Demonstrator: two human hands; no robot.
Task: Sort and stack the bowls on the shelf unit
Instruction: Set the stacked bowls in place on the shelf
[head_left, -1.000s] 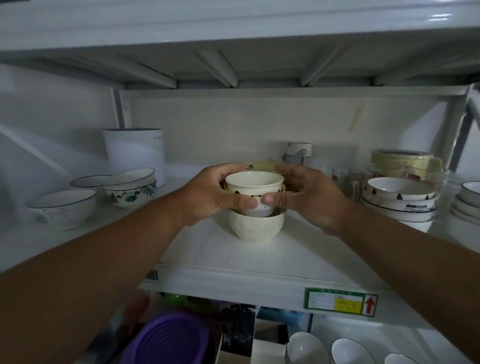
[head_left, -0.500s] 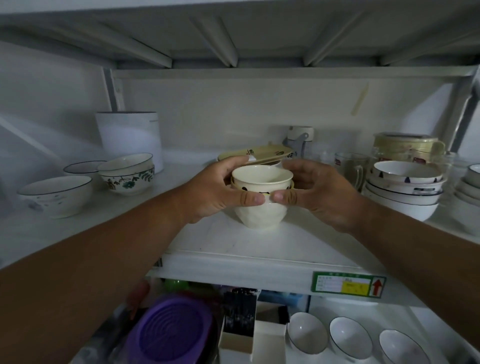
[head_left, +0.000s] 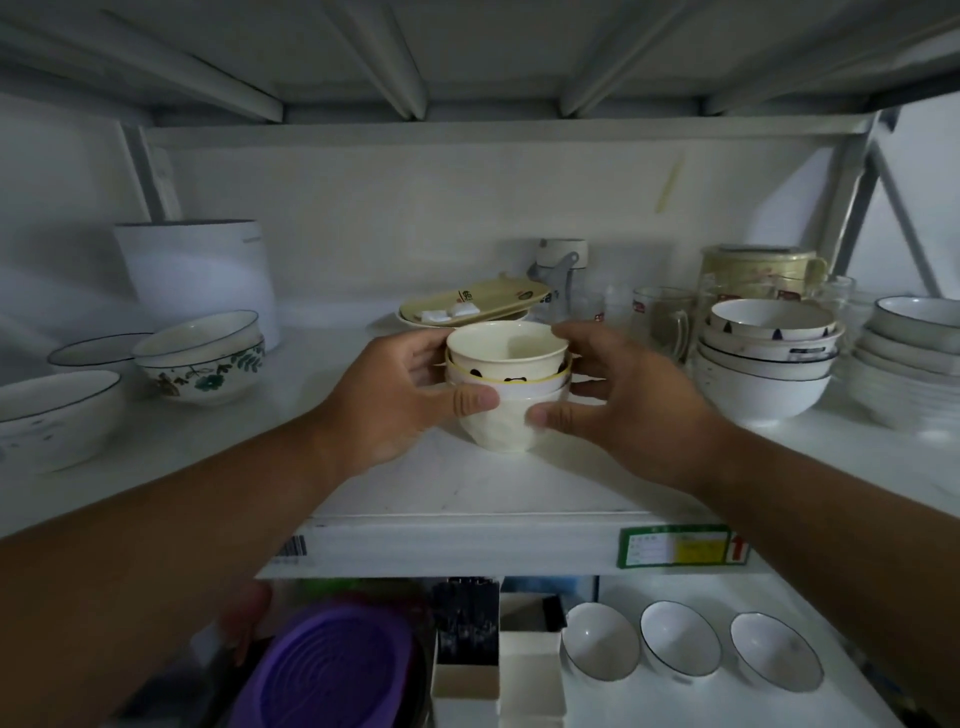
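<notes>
A stack of three small nested bowls stands on the middle of the white shelf (head_left: 467, 540): a cream bowl (head_left: 506, 345) on top, a yellow-rimmed bowl with black marks (head_left: 511, 378) under it, and a white faceted bowl (head_left: 501, 431) at the bottom. My left hand (head_left: 400, 395) wraps the stack's left side, thumb across the front. On the right side is my right hand (head_left: 613, 400), its thumb on the bottom bowl and its fingers curled behind the rims.
To the left are a floral bowl stack (head_left: 208, 358), a plain bowl (head_left: 57, 415) and a white canister (head_left: 197, 280). A yellow dish (head_left: 475, 304) and glass mugs (head_left: 660, 317) stand behind. Bowl stacks (head_left: 769, 364) fill the right. Three bowls (head_left: 680, 644) sit below.
Both hands lowered the two upper bowls into the white faceted bowl; the stack now sits nested on the shelf. My right thumb has slid down to the bottom bowl.
</notes>
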